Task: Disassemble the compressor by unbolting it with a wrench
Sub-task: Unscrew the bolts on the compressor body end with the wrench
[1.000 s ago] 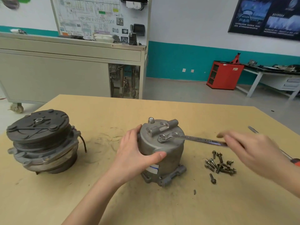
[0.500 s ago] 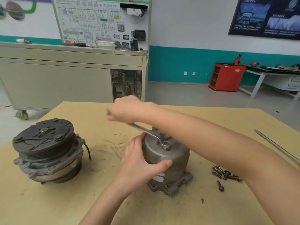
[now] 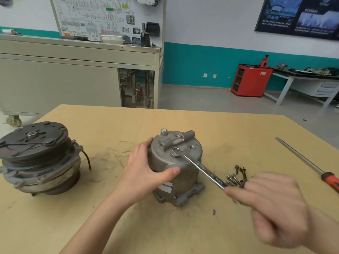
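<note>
Several bolts point(image 3: 236, 177) lie removed on the counter point(image 3: 183, 231). The left hand point(image 3: 146, 171) grips the compressor point(image 3: 176, 162), and the blurred right hand point(image 3: 271, 204) seemingly holds the wrench point(image 3: 200, 167) there, so unbolting looks unfinished.

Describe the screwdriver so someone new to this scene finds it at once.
Start at the tan worktable and go to its right edge, past the pile of loose bolts. The screwdriver lies there flat, on its own. Unlike the short all-steel wrench on the compressor housing, it has a long thin shaft and a red-and-black handle.
</note>
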Demonstrator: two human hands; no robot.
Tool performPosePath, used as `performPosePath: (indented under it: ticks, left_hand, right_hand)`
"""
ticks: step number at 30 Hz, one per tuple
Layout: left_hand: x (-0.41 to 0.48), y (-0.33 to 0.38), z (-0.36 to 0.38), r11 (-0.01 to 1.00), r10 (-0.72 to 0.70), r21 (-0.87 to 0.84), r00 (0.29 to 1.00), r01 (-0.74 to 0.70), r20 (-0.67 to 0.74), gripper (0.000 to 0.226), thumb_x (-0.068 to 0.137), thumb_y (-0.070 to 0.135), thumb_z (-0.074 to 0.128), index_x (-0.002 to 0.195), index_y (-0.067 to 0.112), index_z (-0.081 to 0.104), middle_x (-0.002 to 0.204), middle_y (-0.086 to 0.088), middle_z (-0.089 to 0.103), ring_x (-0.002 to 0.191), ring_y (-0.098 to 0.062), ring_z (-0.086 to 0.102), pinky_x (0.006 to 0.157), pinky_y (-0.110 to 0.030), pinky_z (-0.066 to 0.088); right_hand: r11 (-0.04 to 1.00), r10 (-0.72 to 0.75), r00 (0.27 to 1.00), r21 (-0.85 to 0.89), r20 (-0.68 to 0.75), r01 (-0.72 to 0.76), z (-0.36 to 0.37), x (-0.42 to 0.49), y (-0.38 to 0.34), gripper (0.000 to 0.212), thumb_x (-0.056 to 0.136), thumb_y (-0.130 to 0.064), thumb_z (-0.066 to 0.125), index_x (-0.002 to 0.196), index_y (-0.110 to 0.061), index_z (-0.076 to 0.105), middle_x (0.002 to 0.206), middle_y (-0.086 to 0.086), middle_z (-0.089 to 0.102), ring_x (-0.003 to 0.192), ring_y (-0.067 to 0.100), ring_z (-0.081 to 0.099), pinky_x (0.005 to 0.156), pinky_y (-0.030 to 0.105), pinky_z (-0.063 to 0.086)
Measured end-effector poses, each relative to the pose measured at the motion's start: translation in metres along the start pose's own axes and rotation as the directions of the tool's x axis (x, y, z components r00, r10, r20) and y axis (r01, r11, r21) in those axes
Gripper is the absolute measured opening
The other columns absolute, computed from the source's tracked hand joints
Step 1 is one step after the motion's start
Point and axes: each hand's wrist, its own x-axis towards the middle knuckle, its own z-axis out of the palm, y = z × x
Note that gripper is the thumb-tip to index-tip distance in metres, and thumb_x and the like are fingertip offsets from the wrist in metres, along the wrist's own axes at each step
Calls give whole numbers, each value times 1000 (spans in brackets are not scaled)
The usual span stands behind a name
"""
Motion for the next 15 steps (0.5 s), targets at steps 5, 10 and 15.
performPosePath:
  ticks: [5, 10, 15]
  left_hand:
    - [1, 0, 0, 1000, 2, 4, 1000, -2, 1, 115, 40, 73, 55, 145, 33, 29, 114, 39, 30, 123, 1, 31, 98, -20, 25]
    - [0, 2, 0, 1000, -1, -17, 1000, 2, 12, 118, 41, 73, 57, 147, 29, 28, 126, 22, 37, 128, 0, 31, 102, -22, 27]
    - [0, 1, -1, 1000, -17, -17, 1000, 17, 20, 118, 43, 73, 56, 148, 30, 27, 129, 20, 36, 130, -1, 28, 108, -27, 28]
  right_hand:
    - [804, 594, 797, -118, 111, -583, -6, -9, 72, 47, 89, -27, 29, 76, -9, 70, 52, -13, 54, 45, 3, 51, 46, 28, 32]
    - [692, 722, 592, -392, 359, -606, 69, 67, 154, 37, 100, -34, 28, 71, -19, 46, 63, 2, 46, 70, 29, 51, 55, 32, 26]
    - [851, 523, 631, -396, 573, -345, 154, 176, 135, 25, 99, -29, 30, 95, -14, 50, 95, 8, 51, 87, 26, 49, 69, 34, 33]
